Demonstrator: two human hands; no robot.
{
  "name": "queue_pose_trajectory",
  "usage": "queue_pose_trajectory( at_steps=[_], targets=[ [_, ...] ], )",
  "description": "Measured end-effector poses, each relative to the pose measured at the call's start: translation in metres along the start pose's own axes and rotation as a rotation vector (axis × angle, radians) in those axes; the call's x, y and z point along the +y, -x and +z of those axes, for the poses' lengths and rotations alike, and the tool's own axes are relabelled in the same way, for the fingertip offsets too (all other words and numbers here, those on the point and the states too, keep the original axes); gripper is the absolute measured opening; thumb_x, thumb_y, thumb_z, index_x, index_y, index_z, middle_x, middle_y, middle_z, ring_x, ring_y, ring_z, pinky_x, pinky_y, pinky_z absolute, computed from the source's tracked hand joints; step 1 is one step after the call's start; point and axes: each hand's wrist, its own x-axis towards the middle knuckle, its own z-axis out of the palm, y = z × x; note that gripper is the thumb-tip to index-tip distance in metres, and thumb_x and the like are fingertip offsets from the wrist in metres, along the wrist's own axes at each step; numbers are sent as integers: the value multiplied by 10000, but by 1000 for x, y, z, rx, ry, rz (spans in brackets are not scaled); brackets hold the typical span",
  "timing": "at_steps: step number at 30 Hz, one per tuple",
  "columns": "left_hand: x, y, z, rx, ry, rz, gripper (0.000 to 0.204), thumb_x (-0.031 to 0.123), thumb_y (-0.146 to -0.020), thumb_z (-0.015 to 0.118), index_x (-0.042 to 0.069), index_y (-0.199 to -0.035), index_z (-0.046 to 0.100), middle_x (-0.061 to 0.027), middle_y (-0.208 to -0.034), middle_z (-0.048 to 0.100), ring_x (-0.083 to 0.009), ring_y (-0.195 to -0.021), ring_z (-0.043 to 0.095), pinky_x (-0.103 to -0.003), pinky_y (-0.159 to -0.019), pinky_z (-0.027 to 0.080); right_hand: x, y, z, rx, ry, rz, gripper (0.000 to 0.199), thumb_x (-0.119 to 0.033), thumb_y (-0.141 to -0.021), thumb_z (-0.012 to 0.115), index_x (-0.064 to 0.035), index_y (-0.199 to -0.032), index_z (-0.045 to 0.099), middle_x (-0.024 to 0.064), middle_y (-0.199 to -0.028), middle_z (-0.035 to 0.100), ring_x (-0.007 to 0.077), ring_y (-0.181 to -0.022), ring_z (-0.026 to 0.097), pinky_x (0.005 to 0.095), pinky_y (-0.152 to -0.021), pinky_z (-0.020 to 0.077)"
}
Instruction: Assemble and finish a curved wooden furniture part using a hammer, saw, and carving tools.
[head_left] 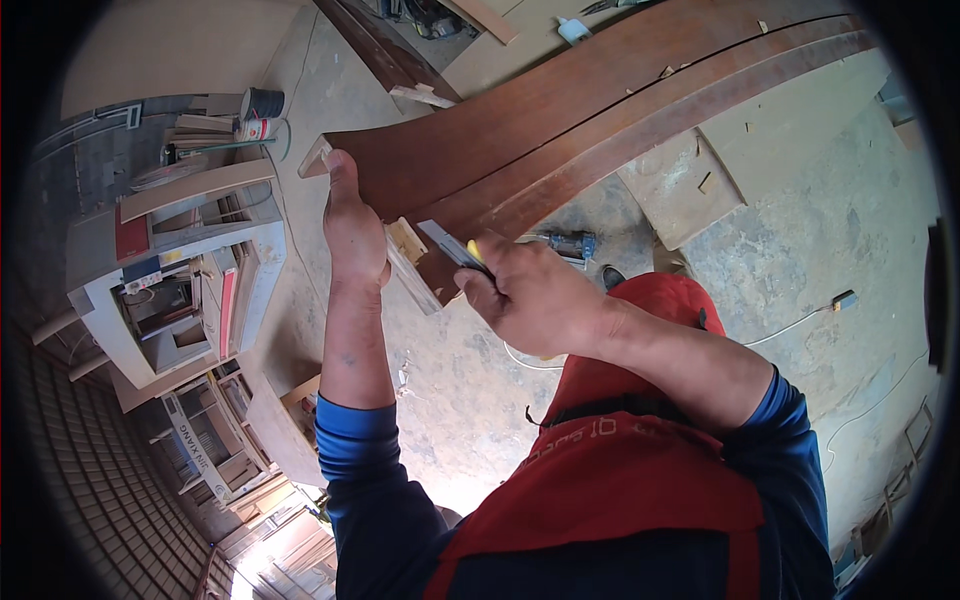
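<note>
A long reddish-brown wooden workpiece [480, 120] with a dark groove along it runs from the upper right to its pale cut end in front of me. My left hand [352, 225] wraps round that end, thumb on the near edge, most fingers hidden behind it. Closed in my right hand [530, 290] is a utility knife [447, 241] with a yellow slider. Its metal blade points up and left, over the lower corner of the workpiece. Whether the blade touches the wood I cannot tell. Beside it a pale wooden edge [412, 270] shows at the workpiece end.
On the left stands a grey-white machine [180, 285] with wooden boards on it. A dark bucket [262, 103] sits behind. Small wood scraps [668, 71] lie on the workpiece. A flat board [683, 190] and a power tool [570, 245] lie right; a cable [790, 328] crosses the floor.
</note>
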Motion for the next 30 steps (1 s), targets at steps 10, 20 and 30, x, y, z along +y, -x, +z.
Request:
queue_pose_trajectory(
  at_steps=[10, 20, 30],
  targets=[
    [-6, -2, -7, 6, 3, -4, 763, 529, -1131, 331, -89, -1579, 319, -162, -1618, 415, -224, -1456, 450, -328, -1215, 341, -2, -19, 3, -102, 123, -17, 363, -262, -1082, 461, 81, -1157, 554, 278, -927, 716, 399, -903, 750, 465, -871, 593],
    [-9, -4, -8, 27, -1, 17, 751, 512, -1134, 336, -79, -1596, 288, -158, -1644, 379, -229, -1478, 423, -338, -1227, 327, -15, -25, -8, -144, 183, 39, 338, -249, -1042, 522, 82, -1047, 593, 293, -911, 688, 449, -940, 704, 512, -874, 551],
    [-3, 0, -1, 33, 7, 31, 717, 487, -1137, 349, -74, -1583, 322, -154, -1602, 436, -227, -1431, 480, -343, -1190, 381, -16, -31, -14, -171, 335, -28, 327, -243, -1038, 510, 73, -1026, 590, 287, -888, 688, 438, -920, 710, 516, -848, 559]
  ],
)
